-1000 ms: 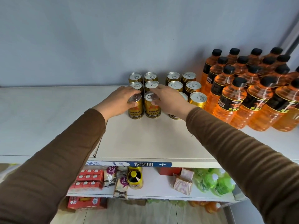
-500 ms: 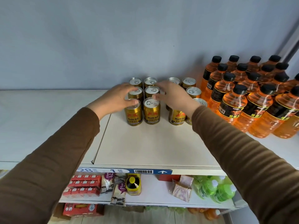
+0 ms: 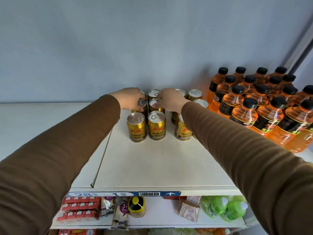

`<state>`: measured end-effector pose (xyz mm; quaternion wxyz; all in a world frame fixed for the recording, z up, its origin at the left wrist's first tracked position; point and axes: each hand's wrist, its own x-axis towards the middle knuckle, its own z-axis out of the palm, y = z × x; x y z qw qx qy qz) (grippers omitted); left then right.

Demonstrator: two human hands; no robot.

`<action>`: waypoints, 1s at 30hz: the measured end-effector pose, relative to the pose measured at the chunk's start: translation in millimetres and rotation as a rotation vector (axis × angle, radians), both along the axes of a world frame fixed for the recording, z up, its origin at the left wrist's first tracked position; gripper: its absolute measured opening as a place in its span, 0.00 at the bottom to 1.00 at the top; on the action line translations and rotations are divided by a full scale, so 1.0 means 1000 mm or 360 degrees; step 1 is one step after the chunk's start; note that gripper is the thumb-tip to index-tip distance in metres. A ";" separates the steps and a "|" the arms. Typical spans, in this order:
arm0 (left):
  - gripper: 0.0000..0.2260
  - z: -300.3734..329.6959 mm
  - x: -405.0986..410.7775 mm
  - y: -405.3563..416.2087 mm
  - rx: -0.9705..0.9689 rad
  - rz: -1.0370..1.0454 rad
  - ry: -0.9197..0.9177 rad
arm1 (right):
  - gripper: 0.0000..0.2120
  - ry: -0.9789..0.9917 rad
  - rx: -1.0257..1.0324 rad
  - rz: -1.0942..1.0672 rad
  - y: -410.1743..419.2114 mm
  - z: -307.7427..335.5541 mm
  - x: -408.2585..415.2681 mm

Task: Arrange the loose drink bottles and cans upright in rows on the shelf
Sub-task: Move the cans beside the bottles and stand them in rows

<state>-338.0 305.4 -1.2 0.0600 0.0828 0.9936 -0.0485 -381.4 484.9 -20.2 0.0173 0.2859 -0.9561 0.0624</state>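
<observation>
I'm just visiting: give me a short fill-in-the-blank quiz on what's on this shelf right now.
1. The gold cans all stand ____.
2. The orange bottles have ____ caps.
3. Both hands, left and right, touch cans in the ____ row.
4. The sleeves are ____.

Missing words: upright; black; middle; brown
</observation>
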 end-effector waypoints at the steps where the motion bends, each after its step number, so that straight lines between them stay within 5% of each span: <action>1: 0.24 0.000 -0.001 -0.001 -0.0002 -0.0002 -0.0004 | 0.24 -0.0009 0.0007 0.0005 0.000 0.000 0.000; 17: 0.26 0.016 0.005 -0.001 -0.0036 0.0007 0.0014 | 0.19 -0.0173 -0.0119 0.0025 0.027 0.038 0.014; 22: 0.24 0.034 0.013 0.045 0.0181 -0.0231 0.0122 | 0.14 -0.0130 0.0171 -0.0036 0.084 0.069 0.032; 25: 0.24 0.030 0.019 0.091 0.0335 -0.0393 0.0071 | 0.03 -0.0146 0.0366 -0.0045 0.107 0.068 0.048; 30: 0.26 0.010 0.023 0.132 0.0353 -0.0533 -0.0006 | 0.23 -0.0071 0.0617 -0.0031 0.122 0.057 0.067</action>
